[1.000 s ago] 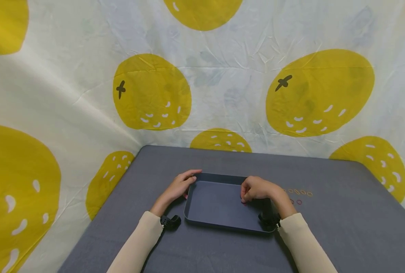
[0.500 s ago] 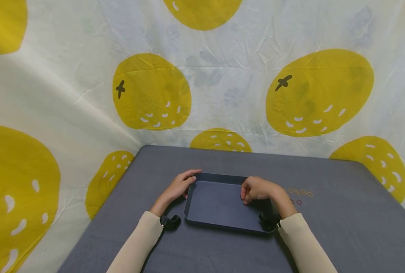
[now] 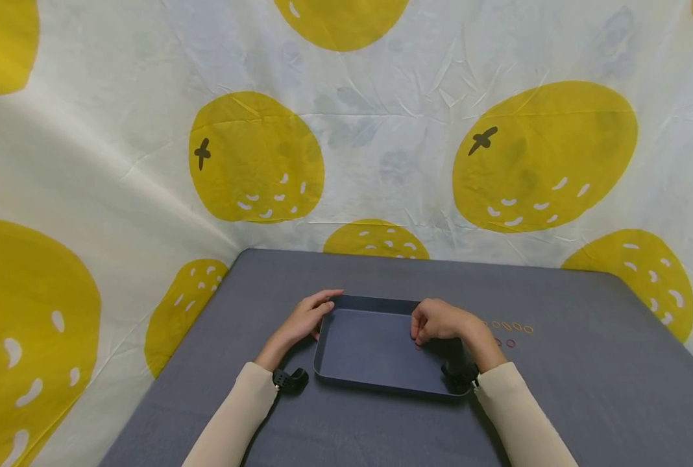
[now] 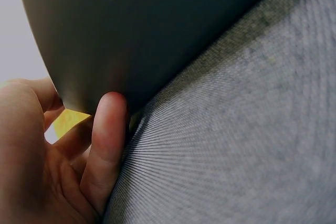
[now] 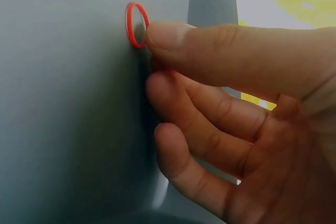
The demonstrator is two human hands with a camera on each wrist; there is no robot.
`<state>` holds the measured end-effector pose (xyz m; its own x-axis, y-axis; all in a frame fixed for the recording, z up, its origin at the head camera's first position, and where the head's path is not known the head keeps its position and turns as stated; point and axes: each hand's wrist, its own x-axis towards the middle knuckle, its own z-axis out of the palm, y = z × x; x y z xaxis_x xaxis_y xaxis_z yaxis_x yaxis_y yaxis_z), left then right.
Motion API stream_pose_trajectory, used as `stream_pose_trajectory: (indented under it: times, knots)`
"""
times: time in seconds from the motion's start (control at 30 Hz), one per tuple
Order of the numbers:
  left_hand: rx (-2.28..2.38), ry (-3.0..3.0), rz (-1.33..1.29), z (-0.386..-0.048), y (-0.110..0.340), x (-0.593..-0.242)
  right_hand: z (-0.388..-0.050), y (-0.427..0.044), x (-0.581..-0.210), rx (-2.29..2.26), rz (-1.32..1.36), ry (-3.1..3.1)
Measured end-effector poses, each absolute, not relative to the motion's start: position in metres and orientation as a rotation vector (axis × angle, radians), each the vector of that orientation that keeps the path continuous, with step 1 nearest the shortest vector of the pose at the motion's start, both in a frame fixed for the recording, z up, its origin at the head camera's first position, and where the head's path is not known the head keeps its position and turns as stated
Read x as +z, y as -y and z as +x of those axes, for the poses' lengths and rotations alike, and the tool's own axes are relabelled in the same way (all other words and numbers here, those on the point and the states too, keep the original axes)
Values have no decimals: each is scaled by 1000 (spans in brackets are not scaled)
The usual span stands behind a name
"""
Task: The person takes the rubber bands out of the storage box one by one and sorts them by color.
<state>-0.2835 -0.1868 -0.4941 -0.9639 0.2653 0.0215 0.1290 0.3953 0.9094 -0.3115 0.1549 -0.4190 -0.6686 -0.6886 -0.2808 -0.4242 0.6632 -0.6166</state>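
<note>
A dark grey rectangular tray [image 3: 376, 383] lies on the table. My left hand [image 3: 304, 319] holds it by the back left corner, the index finger stretched along the back rim and the thumb at the corner. In the left wrist view, a finger of that hand presses the tray's outer wall [image 4: 142, 30]. Over the right part of the tray, my right hand [image 3: 437, 321] pinches a small red rubber band [image 5: 129, 24] between thumb and index finger. The band stands on edge near the tray floor; whether it touches is hard to tell. The other fingers curl loosely below.
Right of the tray, several yellow-orange rubber bands [image 3: 528, 329] lie in a row. Nearer me is a red band [image 3: 510, 344], with another partly hidden by my right wrist. A white sheet [image 3: 381, 149] printed with yellow fruit hangs behind the grey table [image 3: 586, 363].
Both hands keep their places on and over the tray. The red band, hidden half a second ago, shows again below my right fingertips. The head view has shifted very slightly.
</note>
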Motion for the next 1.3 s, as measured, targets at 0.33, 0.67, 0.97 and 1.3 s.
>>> stream_pose_trajectory:
  times: [0.33,0.67,0.97,1.3]
  knots:
    - [1607,-2459,358,-274,184,-471,-310,-155,-419,-652,-838,-2414]
    - [1605,-2473,356,-276,184,-477,-307,-155,-416,-610,-872,-2411]
    - [1622,-2507,359,-281,186,-492,-310,-158,-415,-643,-933,-2403]
    - [1629,-2492,355,-282,186,-494,-310,-162,-408,-693,-966,-2435]
